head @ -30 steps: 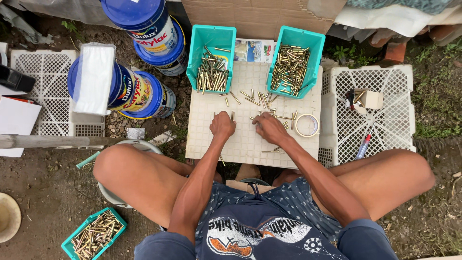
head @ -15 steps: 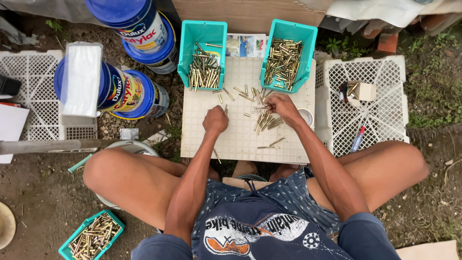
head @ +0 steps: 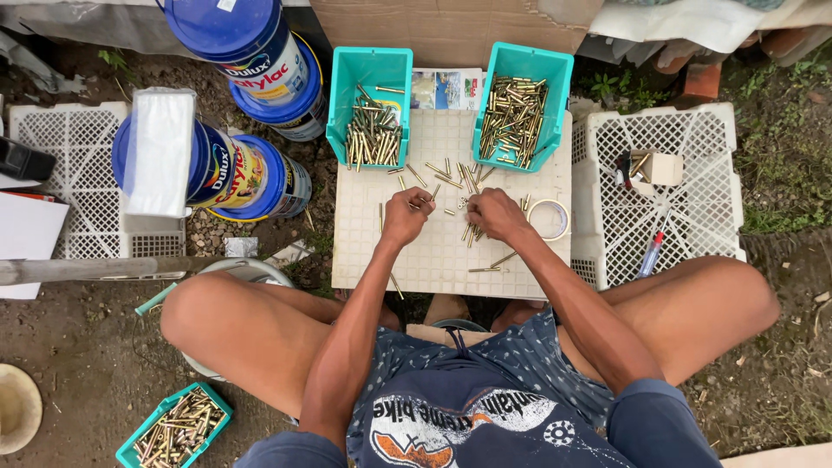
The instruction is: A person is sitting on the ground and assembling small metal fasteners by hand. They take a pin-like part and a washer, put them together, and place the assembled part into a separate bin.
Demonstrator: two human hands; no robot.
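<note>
Both hands work a scatter of slim brass casings [head: 458,180] on a white perforated board [head: 364,251]: the left hand [head: 406,217] pinches one casing, the right hand [head: 496,213] rests curled among them (its grip cannot be told). Two teal bins [head: 371,69] of casings stand at the board's far edge; a third [head: 173,426] lies nearer, partly cropped.

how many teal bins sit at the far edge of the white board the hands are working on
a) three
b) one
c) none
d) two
d: two teal bins, a left bin and a right bin, both holding brass casings, stand side by side at the far edge of the white board; a third teal bin lies on the ground by the person's knee.
</note>
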